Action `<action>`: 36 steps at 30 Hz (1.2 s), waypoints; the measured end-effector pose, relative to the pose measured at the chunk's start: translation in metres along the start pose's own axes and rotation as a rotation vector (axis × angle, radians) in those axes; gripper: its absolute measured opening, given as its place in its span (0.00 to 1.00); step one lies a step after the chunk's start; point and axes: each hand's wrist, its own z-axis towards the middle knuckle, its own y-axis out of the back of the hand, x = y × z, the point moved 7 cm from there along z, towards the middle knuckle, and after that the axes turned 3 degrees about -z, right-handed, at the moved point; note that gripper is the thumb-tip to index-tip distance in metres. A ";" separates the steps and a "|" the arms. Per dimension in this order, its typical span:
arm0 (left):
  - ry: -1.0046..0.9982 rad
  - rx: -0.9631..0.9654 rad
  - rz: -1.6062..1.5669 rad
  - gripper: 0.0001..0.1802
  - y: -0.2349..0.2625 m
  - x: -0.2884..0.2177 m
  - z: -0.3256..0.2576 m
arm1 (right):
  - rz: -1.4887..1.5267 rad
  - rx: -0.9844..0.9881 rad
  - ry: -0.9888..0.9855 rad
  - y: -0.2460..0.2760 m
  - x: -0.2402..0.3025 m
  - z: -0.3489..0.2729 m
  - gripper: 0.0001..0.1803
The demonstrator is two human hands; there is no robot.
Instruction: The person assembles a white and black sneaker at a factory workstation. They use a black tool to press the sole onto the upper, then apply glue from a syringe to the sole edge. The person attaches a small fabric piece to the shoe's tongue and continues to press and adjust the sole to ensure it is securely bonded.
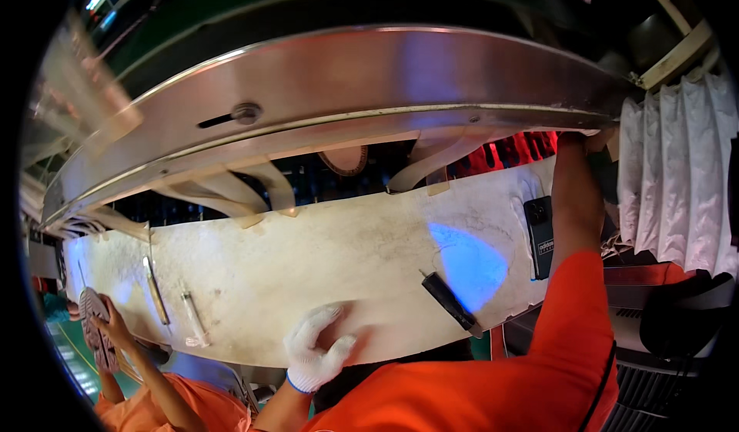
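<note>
My left hand (318, 347), in a white knitted glove, hovers at or rests on the near edge of the pale worktop (346, 255). Its thumb and fingers are apart, with nothing between them. My right arm reaches far forward, and my right hand (571, 142) goes in under the metal hood at the far right, beside a red-lit opening (517, 152). The fingers there are hidden. Closest to that forearm lies a dark phone (540, 236). A black-handled tool (448, 301) with a thin tip lies between my two arms.
The long metal hood (385, 70) spans the far side, with curled pale strips (269, 182) hanging below. Part of a shoe sole (346, 159) shows in its opening. A syringe (194, 318) and a slim handled tool (156, 292) lie left. Beyond them, a co-worker holds a shoe sole (95, 326).
</note>
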 end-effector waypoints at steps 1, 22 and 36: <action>0.016 0.006 0.017 0.24 0.000 -0.004 0.002 | -0.002 -0.002 -0.009 -0.002 -0.001 -0.006 0.08; 0.144 -0.003 0.041 0.38 -0.019 -0.015 0.029 | -0.863 0.851 0.917 0.162 0.026 -0.486 0.21; 0.552 -0.206 0.756 0.65 -0.086 0.039 0.312 | -0.824 0.464 1.134 0.164 0.039 -0.462 0.20</action>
